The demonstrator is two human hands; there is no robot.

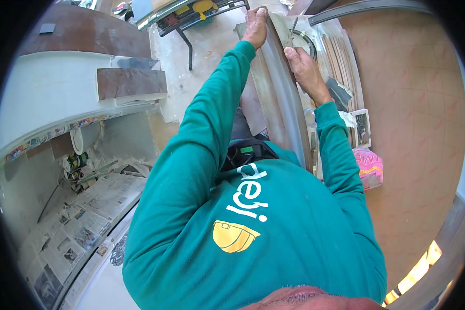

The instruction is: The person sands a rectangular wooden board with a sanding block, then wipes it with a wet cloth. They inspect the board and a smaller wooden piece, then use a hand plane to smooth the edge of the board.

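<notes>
A long grey-brown board [289, 106] with a smooth, shiny face runs from the far middle back toward my waist. Its far end is in the grip of my left hand [255, 28], fingers wrapped over the edge. My right hand [306, 71] is closed beside the board's right edge, a little nearer to me. From its thumb side a thin grey rod-like tool [294, 26] sticks up; its exact kind is unclear. A lighter wooden strip [261, 77] lies along the board's left side. Behind the right hand is a black coiled loop [312, 45].
A table saw [191, 13] with a yellow part and black legs stands far left of centre. Several wood strips [341, 57] lie to the right, near a pink bag [369, 168]. A large brown sheet [403, 129] fills the right; newspaper [82, 232] covers a surface lower left.
</notes>
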